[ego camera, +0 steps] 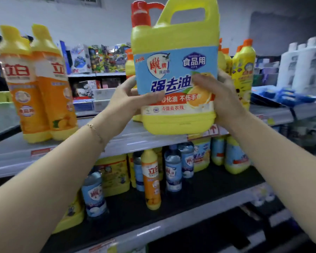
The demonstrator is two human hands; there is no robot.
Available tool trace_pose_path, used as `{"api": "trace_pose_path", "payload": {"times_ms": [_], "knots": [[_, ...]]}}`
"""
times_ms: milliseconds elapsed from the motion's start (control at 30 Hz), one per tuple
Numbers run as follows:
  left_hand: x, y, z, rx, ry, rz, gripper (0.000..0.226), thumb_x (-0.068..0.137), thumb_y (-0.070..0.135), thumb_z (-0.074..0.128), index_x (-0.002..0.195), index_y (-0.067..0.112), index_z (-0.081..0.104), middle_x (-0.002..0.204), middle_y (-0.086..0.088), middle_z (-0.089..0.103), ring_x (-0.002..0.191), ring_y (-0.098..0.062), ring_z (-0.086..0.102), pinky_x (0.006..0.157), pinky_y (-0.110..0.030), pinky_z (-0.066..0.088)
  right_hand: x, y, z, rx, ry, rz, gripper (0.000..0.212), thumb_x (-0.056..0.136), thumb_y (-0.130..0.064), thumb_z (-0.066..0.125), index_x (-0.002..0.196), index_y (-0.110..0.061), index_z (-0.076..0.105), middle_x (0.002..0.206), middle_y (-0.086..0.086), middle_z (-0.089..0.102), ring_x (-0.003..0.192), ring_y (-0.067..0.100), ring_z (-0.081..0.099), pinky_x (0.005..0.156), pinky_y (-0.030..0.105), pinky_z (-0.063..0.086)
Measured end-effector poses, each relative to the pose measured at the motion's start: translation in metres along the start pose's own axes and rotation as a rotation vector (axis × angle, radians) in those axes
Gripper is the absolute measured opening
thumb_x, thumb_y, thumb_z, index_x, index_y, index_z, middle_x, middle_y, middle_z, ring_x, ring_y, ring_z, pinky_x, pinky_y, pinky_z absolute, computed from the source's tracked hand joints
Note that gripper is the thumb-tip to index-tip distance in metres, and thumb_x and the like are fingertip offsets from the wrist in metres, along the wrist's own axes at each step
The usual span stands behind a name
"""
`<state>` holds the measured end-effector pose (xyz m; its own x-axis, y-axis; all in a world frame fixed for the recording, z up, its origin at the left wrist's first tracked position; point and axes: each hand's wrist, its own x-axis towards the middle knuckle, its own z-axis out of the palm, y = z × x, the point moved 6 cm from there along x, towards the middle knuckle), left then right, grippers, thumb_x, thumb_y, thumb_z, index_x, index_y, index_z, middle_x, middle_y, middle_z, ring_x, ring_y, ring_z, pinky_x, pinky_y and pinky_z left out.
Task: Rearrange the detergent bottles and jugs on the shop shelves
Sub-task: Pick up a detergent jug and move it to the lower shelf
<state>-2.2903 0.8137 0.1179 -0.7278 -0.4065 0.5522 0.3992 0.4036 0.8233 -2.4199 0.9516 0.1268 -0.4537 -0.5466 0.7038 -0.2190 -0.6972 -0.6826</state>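
On the top shelf [66, 152], left, two orange bottles [42, 92] stand. My left hand [128, 99] and right hand [221, 95] clamp the yellow jug [175, 70], both grips pressed on its sides, base at the shelf lip. I'd keep it upright and slide it back squarely.

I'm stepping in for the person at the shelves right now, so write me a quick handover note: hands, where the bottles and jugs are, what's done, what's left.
Left hand and right hand: both grip the big yellow jug by its sides, upright, at the top shelf front edge.
Two orange bottles stand at the left of the top shelf; yellow bottles stand behind the jug.
Lower shelf: mixed blue, orange and yellow bottles, unsorted.
Done: unclear.
Left: set the jug down, tidy the lower shelf.
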Motion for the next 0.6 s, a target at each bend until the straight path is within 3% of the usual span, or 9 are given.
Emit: {"api": "trace_pose_path", "payload": {"times_ms": [67, 133, 333, 433, 533, 600], "knots": [[-0.004, -0.008, 0.029, 0.032, -0.046, 0.031, 0.059, 0.059, 0.019, 0.083, 0.112, 0.024, 0.058, 0.091, 0.007, 0.077, 0.082, -0.012, 0.074, 0.064, -0.025, 0.058, -0.012, -0.003, -0.028, -0.061, -0.080, 0.058, 0.061, 0.051, -0.029, 0.083, 0.106, -0.015, 0.060, 0.087, -0.003, 0.076, 0.080, 0.015, 0.073, 0.067, 0.029, 0.057], [-0.007, -0.019, 0.055, 0.102, -0.077, 0.068, 0.070, 0.055, 0.021, 0.090, 0.116, 0.023, 0.056, 0.098, 0.007, 0.076, 0.088, -0.011, 0.073, 0.067, -0.028, 0.059, -0.024, -0.002, -0.059, -0.153, -0.159, 0.143, 0.067, 0.050, -0.024, 0.086, 0.109, -0.015, 0.057, 0.090, -0.006, 0.076, 0.083, 0.013, 0.073, 0.068, 0.026, 0.057], [-0.016, -0.069, 0.122, 0.225, -0.157, 0.078, 0.082, 0.052, 0.028, 0.092, 0.122, 0.014, 0.051, 0.109, 0.003, 0.073, 0.097, -0.015, 0.071, 0.074, -0.042, 0.060, -0.061, 0.017, -0.146, -0.348, -0.361, 0.451, 0.078, 0.040, -0.023, 0.095, 0.110, -0.022, 0.062, 0.104, -0.003, 0.074, 0.099, 0.016, 0.070, 0.076, 0.027, 0.057], [-0.026, -0.109, 0.146, 0.232, -0.108, 0.037, 0.083, 0.050, 0.027, 0.094, 0.119, 0.013, 0.051, 0.107, 0.003, 0.073, 0.098, -0.015, 0.071, 0.076, -0.042, 0.060, -0.072, 0.034, -0.183, -0.516, -0.423, 0.540, 0.068, 0.052, 0.001, 0.090, 0.109, -0.021, 0.061, 0.102, -0.010, 0.074, 0.098, 0.009, 0.069, 0.076, 0.023, 0.056], [-0.038, -0.157, 0.166, 0.234, -0.024, -0.027, 0.079, 0.049, 0.019, 0.094, 0.116, 0.014, 0.053, 0.105, 0.003, 0.073, 0.099, -0.013, 0.070, 0.078, -0.040, 0.060, -0.080, 0.063, -0.210, -0.680, -0.523, 0.597, 0.057, 0.063, 0.000, 0.083, 0.110, -0.026, 0.063, 0.107, -0.018, 0.072, 0.102, 0.001, 0.066, 0.081, 0.019, 0.054], [-0.040, -0.188, 0.176, 0.239, 0.035, -0.094, 0.080, 0.047, 0.019, 0.096, 0.116, 0.024, 0.054, 0.108, 0.008, 0.072, 0.102, -0.010, 0.068, 0.082, -0.037, 0.059, -0.081, 0.093, -0.232, -0.744, -0.560, 0.635, 0.053, 0.066, -0.004, 0.085, 0.105, -0.033, 0.064, 0.107, -0.021, 0.071, 0.103, -0.001, 0.064, 0.085, 0.021, 0.053]]}}
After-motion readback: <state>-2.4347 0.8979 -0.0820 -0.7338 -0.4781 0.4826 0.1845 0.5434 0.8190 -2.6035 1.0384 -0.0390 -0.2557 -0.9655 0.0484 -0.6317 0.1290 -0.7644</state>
